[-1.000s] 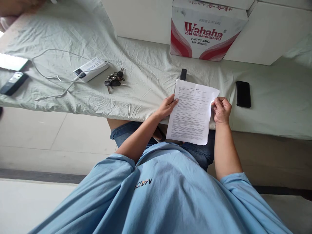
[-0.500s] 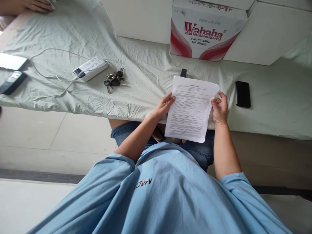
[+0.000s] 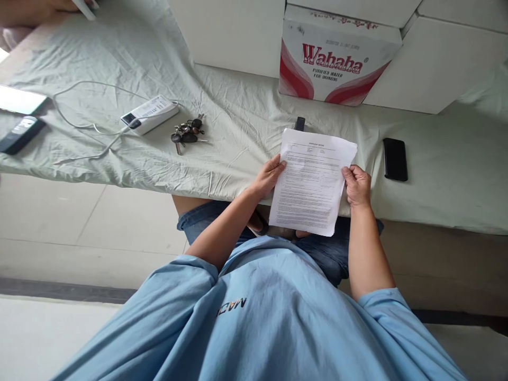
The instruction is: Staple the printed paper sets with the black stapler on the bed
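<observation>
In the head view, a stack of printed paper sheets is held over the front edge of the cloth-covered table, above my lap. My left hand pinches the stack's left edge, thumb on top and the other fingers hidden beneath. At the right edge, my right hand is closed on the sheets between thumb and curled fingers. Just beyond the top of the stack a small black object shows, partly covered by the paper; its kind I cannot make out. A black phone lies to the right of my right hand.
On the pale green cloth lie a bunch of keys and a white power bank with a cable. Farther left are another phone and a dark device. A Wahaha carton stands behind. Another person's hand is at upper left.
My right thumb and fingers have closed in on the paper's right edge, from a looser hold at its upper corner. At upper left, the other person's hand has lifted a thin white item.
</observation>
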Motion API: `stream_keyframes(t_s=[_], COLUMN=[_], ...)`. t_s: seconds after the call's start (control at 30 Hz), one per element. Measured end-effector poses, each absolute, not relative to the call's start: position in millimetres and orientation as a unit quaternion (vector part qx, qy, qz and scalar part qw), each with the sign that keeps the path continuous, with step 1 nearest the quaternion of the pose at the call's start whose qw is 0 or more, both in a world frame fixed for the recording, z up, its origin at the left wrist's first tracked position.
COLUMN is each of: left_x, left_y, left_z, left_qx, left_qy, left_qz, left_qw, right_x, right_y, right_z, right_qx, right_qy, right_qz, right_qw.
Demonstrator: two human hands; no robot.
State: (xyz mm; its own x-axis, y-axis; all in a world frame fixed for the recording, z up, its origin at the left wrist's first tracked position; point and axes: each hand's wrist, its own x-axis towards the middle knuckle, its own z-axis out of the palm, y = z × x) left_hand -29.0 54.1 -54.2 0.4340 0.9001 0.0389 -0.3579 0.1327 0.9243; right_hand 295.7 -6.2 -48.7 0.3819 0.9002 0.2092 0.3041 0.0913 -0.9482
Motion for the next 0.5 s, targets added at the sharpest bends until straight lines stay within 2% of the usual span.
stream_keyframes(t_s=[0.27,0.5], left_x=[-26.4,-26.3], left_y=[53.7,44.6], left_z=[-51.2,-35.5], left_qx=[0.472,0.552], left_qy=[0.28,0.328], left_qz=[0.452,0.387], left_qw=[0.703,0.662], right_x=[295.8,294.9], right_y=[-5.7,-4.4], right_z=[-49.2,-51.3], right_qx=[-0.615,-0.594], right_qy=[-0.479,-0.445], right_qz=[0.265,0.292], right_qw=[0.567,0.604])
